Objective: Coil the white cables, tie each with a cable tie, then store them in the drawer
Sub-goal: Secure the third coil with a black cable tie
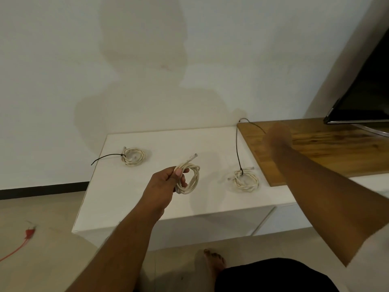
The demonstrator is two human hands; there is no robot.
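Note:
My left hand (166, 184) grips a coiled white cable (190, 178) above the white cabinet top (130, 199); its plug end sticks up past my fingers and no tie shows on it. A second coil (133, 156) lies at the back left, bound by a black cable tie (105, 159) whose tail points left. A third coil (246, 181) lies to the right, its long black tie (237, 148) rising upward. My right hand (277, 135) is blurred, stretched over the wooden board; its fingers cannot be made out.
A wooden board (328, 150) lies on the cabinet at the right, under a dark screen (366, 98). The cabinet front below shows a drawer seam (265, 220). A red cable (23, 239) lies on the floor at left. My bare foot (214, 262) is near the cabinet.

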